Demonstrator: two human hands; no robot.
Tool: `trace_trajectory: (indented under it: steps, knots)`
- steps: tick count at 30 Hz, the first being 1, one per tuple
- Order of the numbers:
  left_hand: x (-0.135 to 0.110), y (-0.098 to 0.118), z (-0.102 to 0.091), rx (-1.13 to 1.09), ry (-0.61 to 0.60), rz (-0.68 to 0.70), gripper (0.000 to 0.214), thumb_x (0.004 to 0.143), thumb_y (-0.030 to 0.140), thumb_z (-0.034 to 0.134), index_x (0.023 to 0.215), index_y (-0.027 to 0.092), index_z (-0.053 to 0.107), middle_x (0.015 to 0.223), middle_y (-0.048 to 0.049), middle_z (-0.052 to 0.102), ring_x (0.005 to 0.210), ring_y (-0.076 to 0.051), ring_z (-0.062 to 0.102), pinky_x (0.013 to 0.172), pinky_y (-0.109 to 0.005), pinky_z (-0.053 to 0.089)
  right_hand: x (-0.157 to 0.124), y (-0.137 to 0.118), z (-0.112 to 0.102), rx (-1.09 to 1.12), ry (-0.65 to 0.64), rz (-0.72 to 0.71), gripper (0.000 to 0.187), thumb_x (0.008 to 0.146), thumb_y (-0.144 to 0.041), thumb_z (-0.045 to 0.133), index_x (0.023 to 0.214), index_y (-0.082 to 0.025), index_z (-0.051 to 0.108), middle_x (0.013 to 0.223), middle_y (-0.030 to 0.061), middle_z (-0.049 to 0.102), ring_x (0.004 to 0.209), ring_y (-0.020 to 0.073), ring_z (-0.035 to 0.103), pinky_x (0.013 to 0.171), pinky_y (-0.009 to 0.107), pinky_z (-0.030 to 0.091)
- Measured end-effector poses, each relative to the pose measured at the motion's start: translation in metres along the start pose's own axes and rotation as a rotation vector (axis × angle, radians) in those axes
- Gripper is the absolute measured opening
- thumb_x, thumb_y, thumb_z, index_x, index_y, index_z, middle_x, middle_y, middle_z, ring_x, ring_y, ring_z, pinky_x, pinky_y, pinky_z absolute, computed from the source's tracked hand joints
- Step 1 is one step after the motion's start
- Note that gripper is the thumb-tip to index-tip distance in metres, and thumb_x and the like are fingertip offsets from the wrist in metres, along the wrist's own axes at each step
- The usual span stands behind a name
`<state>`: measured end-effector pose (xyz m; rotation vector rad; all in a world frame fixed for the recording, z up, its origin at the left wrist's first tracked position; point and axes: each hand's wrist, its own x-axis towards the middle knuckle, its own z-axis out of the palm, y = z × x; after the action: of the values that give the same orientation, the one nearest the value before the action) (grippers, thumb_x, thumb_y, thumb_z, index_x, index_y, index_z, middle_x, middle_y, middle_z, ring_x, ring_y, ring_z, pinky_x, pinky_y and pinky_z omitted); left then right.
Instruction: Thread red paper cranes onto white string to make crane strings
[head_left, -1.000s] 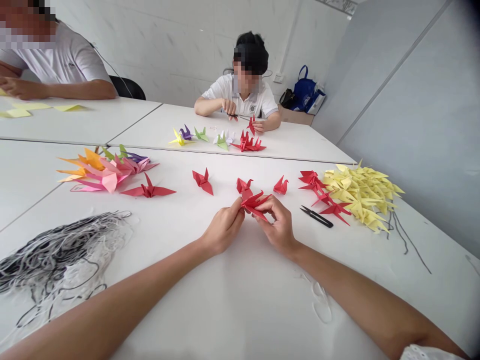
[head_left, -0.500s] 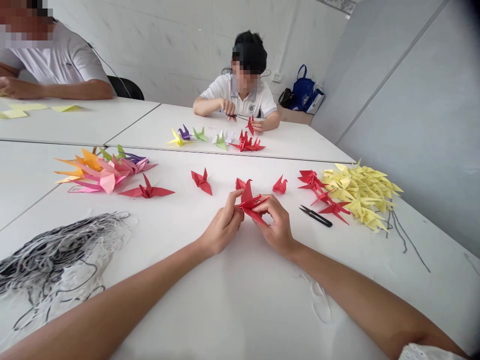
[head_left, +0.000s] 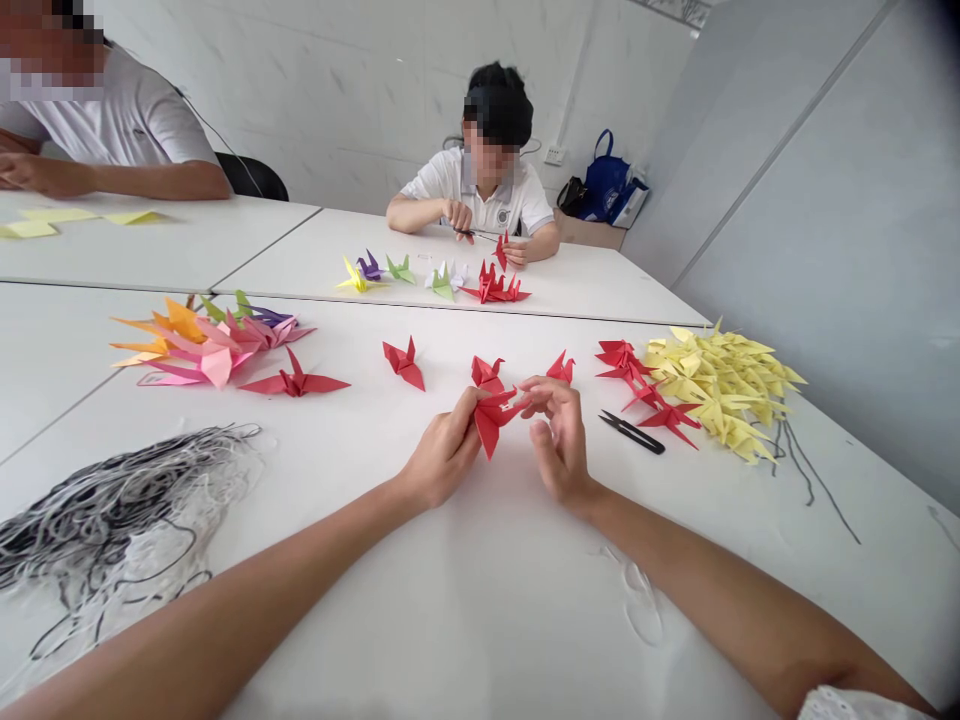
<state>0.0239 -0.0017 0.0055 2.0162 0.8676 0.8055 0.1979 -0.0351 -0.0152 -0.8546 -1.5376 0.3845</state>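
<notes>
Between thumb and fingers, my left hand (head_left: pixel 448 447) grips a red paper crane (head_left: pixel 491 420) above the table, one wing pointing down. Just to its right is my right hand (head_left: pixel 559 437), fingers apart and curved, the fingertips close to the crane's tip; whether they touch it I cannot tell. Behind my hands stand two more red cranes, one (head_left: pixel 488 374) past the held crane and another (head_left: pixel 561 367) partly covered by my right fingers. Farther left are a third red crane (head_left: pixel 405 363) and a wide-winged one (head_left: pixel 296 380).
Thread snips (head_left: pixel 631 432) lie right of my right hand, near linked red cranes (head_left: pixel 646 388) and a yellow crane pile (head_left: pixel 727 390). Multicoloured cranes (head_left: pixel 214 345) and tangled cords (head_left: pixel 112 510) are at left. Across the table, a person (head_left: pixel 480 200) holds scissors and a red crane; another sits far left.
The held red crane has turned, its wing swinging from up to down. My right hand has let go of it and opened, moving slightly right.
</notes>
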Motion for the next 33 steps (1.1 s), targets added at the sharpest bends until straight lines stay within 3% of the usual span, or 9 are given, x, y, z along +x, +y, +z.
trace_trajectory:
  steps: [2, 6, 13, 19, 24, 30, 33]
  knots:
    - [-0.001, -0.002, 0.002, 0.042, -0.029, 0.038, 0.013, 0.097, 0.019, 0.029, 0.099, 0.023, 0.042, 0.061, 0.0069, 0.038, 0.050, -0.010, 0.032, 0.051, -0.022, 0.027, 0.002, 0.000, 0.000, -0.034, 0.019, 0.055, 0.017, 0.094, -0.033, 0.052, 0.110, -0.026, 0.052, 0.115, 0.0088, 0.057, 0.096, 0.0217, 0.060, 0.082, 0.040, 0.052]
    - [-0.004, -0.002, 0.005, 0.106, -0.072, 0.101, 0.013, 0.096, 0.018, 0.030, 0.102, 0.023, 0.041, 0.062, 0.0071, 0.040, 0.049, -0.011, 0.030, 0.051, -0.022, 0.026, 0.005, -0.001, 0.000, -0.114, -0.068, 0.054, 0.003, 0.091, -0.026, 0.057, 0.089, -0.024, 0.057, 0.100, 0.0065, 0.062, 0.097, 0.0225, 0.060, 0.082, 0.038, 0.051]
    - [-0.003, -0.003, 0.004, 0.131, -0.045, 0.092, 0.011, 0.096, 0.017, 0.030, 0.097, 0.024, 0.038, 0.062, 0.0066, 0.039, 0.049, -0.012, 0.029, 0.051, -0.023, 0.025, 0.003, -0.003, 0.001, -0.104, -0.067, 0.039, 0.004, 0.091, -0.022, 0.057, 0.087, -0.023, 0.058, 0.097, 0.0058, 0.064, 0.094, 0.0215, 0.061, 0.081, 0.037, 0.051]
    - [0.000, -0.005, 0.001, 0.277, 0.017, 0.070, 0.011, 0.093, 0.015, 0.030, 0.093, 0.023, 0.037, 0.064, 0.0044, 0.043, 0.053, -0.015, 0.035, 0.054, -0.026, 0.025, 0.005, -0.004, 0.000, -0.007, 0.138, 0.075, 0.010, 0.096, -0.030, 0.052, 0.089, -0.023, 0.053, 0.095, 0.0066, 0.063, 0.094, 0.0219, 0.062, 0.083, 0.039, 0.052]
    - [0.003, -0.008, -0.001, 0.229, 0.075, 0.073, 0.016, 0.091, 0.011, 0.030, 0.094, 0.024, 0.039, 0.075, 0.0019, 0.049, 0.063, -0.015, 0.042, 0.060, -0.026, 0.032, 0.032, -0.016, -0.014, 0.168, 0.411, 0.104, 0.010, 0.098, -0.033, 0.048, 0.094, -0.023, 0.048, 0.095, 0.0052, 0.067, 0.088, 0.0188, 0.068, 0.080, 0.037, 0.055]
    - [0.002, -0.006, -0.001, 0.210, 0.000, 0.088, 0.016, 0.092, 0.016, 0.035, 0.102, 0.023, 0.045, 0.096, -0.0031, 0.061, 0.085, -0.021, 0.055, 0.072, -0.031, 0.042, 0.069, -0.063, -0.052, 0.278, 0.515, -0.032, 0.012, 0.096, -0.034, 0.055, 0.091, -0.024, 0.050, 0.078, -0.0024, 0.068, 0.061, 0.0127, 0.064, 0.066, 0.032, 0.056]
    - [0.001, -0.005, -0.002, 0.215, -0.072, 0.114, 0.021, 0.093, 0.017, 0.036, 0.110, 0.024, 0.047, 0.105, -0.0053, 0.064, 0.097, -0.024, 0.057, 0.081, -0.036, 0.045, 0.074, -0.087, -0.068, 0.274, 0.481, -0.119, 0.010, 0.096, -0.030, 0.056, 0.089, -0.022, 0.055, 0.074, -0.0015, 0.068, 0.054, 0.0124, 0.061, 0.059, 0.030, 0.053]
